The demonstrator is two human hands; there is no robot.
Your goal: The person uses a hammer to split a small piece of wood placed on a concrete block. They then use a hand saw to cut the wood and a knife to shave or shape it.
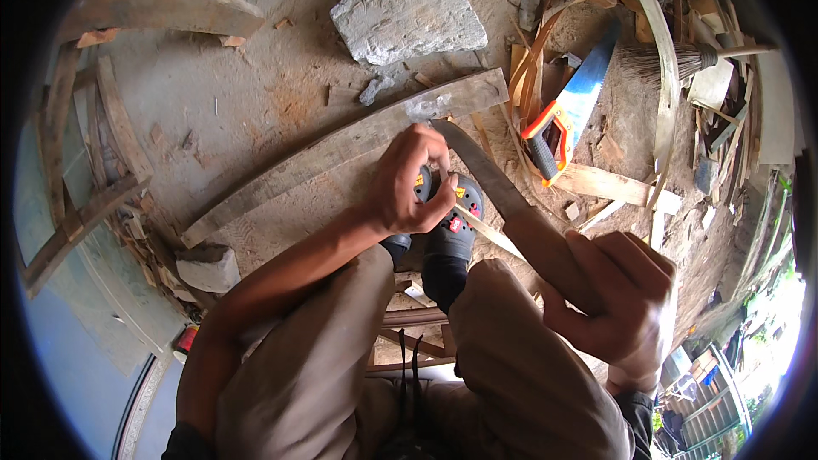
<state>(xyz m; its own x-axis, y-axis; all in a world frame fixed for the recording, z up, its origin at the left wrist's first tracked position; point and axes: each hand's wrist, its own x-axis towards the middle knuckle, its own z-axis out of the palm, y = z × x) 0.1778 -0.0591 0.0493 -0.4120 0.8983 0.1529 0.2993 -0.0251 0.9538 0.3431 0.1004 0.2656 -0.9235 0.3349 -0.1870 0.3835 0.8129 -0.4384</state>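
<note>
My right hand [618, 298] grips the wooden handle of a long knife [486, 172] whose blade points up and to the left. My left hand [409, 183] pinches a thin pale strip of bamboo [492, 234] near the blade's tip, just above my dark shoes [452, 230]. The strip runs down to the right under the blade. My knees in tan trousers fill the lower middle of the view.
A long curved wooden plank [341, 149] lies on the dirt ground beyond my feet. A flat grey stone [409, 8] sits further off. A handsaw [571, 111] with an orange and black handle lies to the right among bamboo strips, offcuts and a broom [673, 60].
</note>
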